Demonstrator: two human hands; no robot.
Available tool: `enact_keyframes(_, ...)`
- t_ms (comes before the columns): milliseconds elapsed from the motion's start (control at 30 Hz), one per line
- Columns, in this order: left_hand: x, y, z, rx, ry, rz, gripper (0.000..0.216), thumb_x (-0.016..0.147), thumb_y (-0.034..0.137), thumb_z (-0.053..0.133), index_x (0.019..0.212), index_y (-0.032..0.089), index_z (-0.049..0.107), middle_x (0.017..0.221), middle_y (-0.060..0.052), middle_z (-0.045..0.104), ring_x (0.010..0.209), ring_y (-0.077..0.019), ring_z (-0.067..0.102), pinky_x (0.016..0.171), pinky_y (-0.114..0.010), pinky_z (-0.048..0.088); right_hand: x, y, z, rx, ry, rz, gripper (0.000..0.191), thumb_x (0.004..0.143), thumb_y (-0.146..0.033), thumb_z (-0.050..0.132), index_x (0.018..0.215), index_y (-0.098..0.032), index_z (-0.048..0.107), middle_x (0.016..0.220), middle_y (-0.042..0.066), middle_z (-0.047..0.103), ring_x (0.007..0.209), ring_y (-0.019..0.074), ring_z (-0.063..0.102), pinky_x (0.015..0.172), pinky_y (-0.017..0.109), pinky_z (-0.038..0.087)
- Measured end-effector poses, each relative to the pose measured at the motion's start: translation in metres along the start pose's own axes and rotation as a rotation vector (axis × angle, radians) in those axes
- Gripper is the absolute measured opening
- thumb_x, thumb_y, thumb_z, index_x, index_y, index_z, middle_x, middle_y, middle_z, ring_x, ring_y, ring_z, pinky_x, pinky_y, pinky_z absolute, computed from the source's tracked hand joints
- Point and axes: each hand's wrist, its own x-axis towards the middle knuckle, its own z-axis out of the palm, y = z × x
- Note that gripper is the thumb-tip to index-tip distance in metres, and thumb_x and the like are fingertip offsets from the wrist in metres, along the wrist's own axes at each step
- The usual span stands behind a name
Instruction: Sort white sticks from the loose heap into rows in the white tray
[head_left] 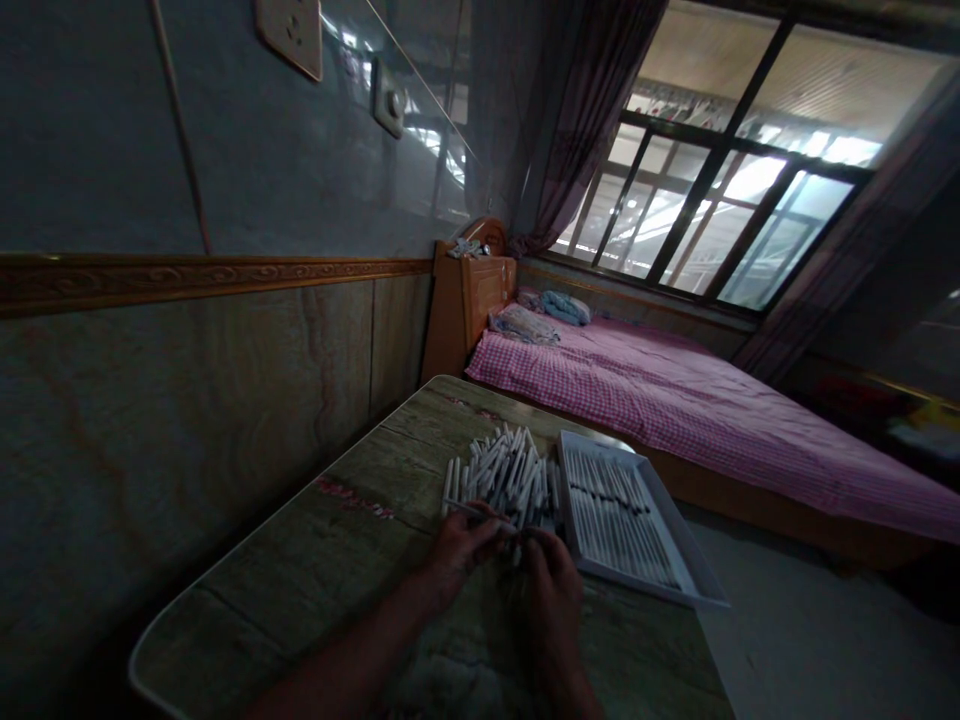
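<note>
On the tabletop (315,560) a loose pile of white sticks (504,475) lies just beside a white tray (697,580) holding more sticks in rows. The left hand (461,550) pinches one stick (480,512) at the pile's near edge; the right hand (553,590) is close beside it. A pink checked bed (675,400) stands beyond, under the window (720,190)

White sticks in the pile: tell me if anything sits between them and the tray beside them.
Nothing visible does. The pile of white sticks lies right against the tray, whose near rim is the only edge between them. Both the left hand and the right hand are at the pile.
</note>
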Motion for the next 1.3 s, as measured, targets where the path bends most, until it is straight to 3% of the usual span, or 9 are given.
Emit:
enact_keyframes(900, -0.002, -0.003, 0.001, 0.093, 0.042, 0.003, 0.052, 0.04, 0.035, 0.094, 0.076, 0.016, 0.062, 0.071, -0.002, 0.075, 0.063, -0.0154, 0.069, 0.06, -0.025, 0.054, 0.001, 0.008, -0.002, -0.079, -0.064, -0.076, 0.027, 0.081, -0.04, 0.058, 0.088, -0.02, 0.072, 0.087, 0.005, 0.074, 0.081, 0.0208, 0.067, 0.073, 0.029, 0.051)
enact_keyframes(1167, 0.001, -0.008, -0.003, 0.133, 0.033, 0.034, 0.049, 0.044, 0.036, 0.093, 0.076, 0.015, 0.063, 0.066, -0.003, 0.073, 0.061, -0.0169, 0.069, 0.058, -0.025, 0.053, -0.001, 0.007, -0.005, -0.264, -0.097, -0.243, 0.024, 0.088, -0.036, 0.05, 0.093, -0.021, 0.069, 0.092, 0.006, 0.072, 0.085, 0.0194, 0.065, 0.077, 0.029, 0.049)
enact_keyframes(1300, 0.001, -0.01, -0.004, 0.174, 0.015, 0.029, 0.046, 0.046, 0.038, 0.092, 0.074, 0.015, 0.063, 0.066, -0.003, 0.073, 0.06, -0.017, 0.068, 0.056, -0.025, 0.052, -0.004, 0.008, -0.005, -0.393, -0.114, -0.306, 0.025, 0.095, -0.038, 0.043, 0.093, -0.022, 0.063, 0.086, 0.004, 0.068, 0.078, 0.0179, 0.062, 0.071, 0.028, 0.048)
